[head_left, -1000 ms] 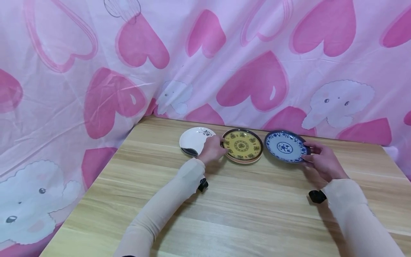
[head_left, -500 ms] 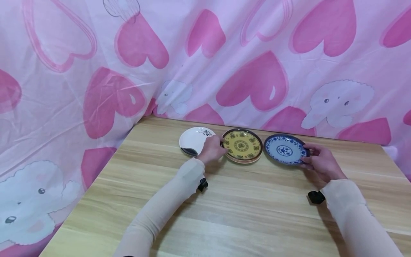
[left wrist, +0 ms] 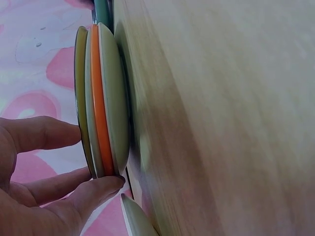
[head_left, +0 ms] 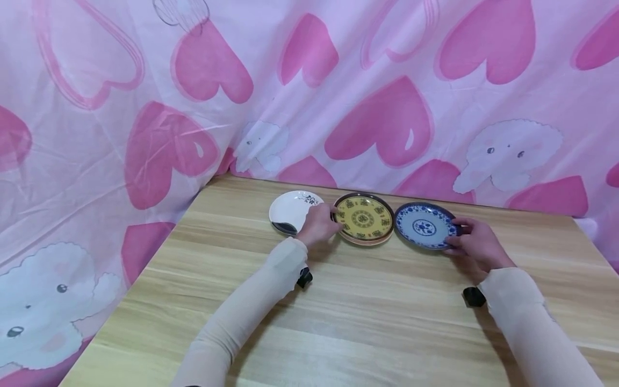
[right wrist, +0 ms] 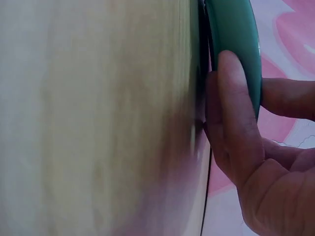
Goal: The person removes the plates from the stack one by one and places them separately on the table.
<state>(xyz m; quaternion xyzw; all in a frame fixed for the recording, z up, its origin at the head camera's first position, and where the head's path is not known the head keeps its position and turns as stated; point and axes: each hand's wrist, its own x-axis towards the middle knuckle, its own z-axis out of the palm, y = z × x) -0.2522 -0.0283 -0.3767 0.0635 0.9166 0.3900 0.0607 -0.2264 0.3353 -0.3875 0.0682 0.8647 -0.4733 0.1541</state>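
My right hand (head_left: 476,242) pinches the right edge of a blue-and-white patterned plate (head_left: 424,227). In the right wrist view that plate's green outer side (right wrist: 238,44) shows, with the thumb along its underside and a finger at the upper rim. A narrow dark gap separates the plate from the table there. Left of it stands a stack topped by a yellow patterned plate (head_left: 362,217). My left hand (head_left: 319,223) holds the stack's left edge. In the left wrist view an orange-edged plate (left wrist: 101,108) and a cream-sided plate (left wrist: 114,98) lie under the yellow one.
A white plate (head_left: 290,209) with a black patch and a floral sprig lies left of the stack, partly behind the left hand. All rest on a wood-grain table (head_left: 362,322). A pink heart-patterned cloth (head_left: 382,123) hangs along the table's back and left edges.
My right hand has brought the blue-and-white plate slightly left and nearer to me, beside the yellow-topped stack. The left hand has stayed at the stack's edge.
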